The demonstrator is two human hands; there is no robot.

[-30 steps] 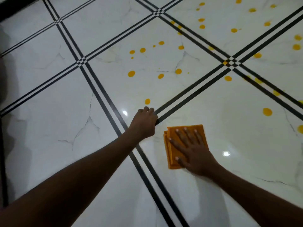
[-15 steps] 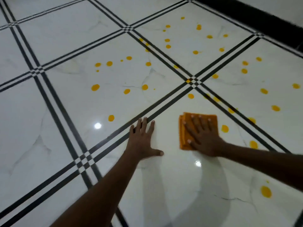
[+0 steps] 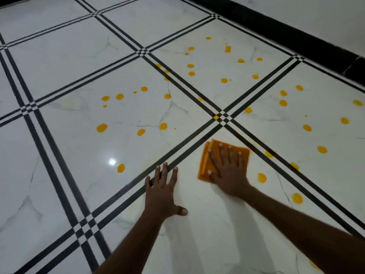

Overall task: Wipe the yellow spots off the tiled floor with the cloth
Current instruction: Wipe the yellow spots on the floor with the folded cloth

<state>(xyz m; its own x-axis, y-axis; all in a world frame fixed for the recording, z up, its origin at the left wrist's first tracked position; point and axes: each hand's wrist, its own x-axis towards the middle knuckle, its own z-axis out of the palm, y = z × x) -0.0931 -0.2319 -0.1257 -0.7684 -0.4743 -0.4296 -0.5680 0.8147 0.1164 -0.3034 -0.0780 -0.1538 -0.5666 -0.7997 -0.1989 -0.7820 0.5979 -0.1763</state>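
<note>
A folded orange cloth (image 3: 207, 161) lies on the white tiled floor (image 3: 83, 155), just below a crossing of black grout stripes. My right hand (image 3: 229, 171) presses flat on the cloth with fingers spread. My left hand (image 3: 162, 192) rests flat on the floor to the left of the cloth, fingers apart, fingertips on the black stripes. Several yellow spots (image 3: 102, 127) dot the tiles beyond and to the right. One yellow spot (image 3: 262, 177) sits just right of the cloth, another (image 3: 120, 168) lies left of my left hand.
A black skirting band (image 3: 296, 34) runs along the top right, with a white wall above it. Black triple stripes (image 3: 59, 165) divide the tiles. A bright light reflection (image 3: 112, 161) shows on the glossy tile at left.
The view has swung toward the wall and more spotted floor is in sight. My right hand slid the cloth forward toward the stripe crossing. My left hand went from fist to flat.
</note>
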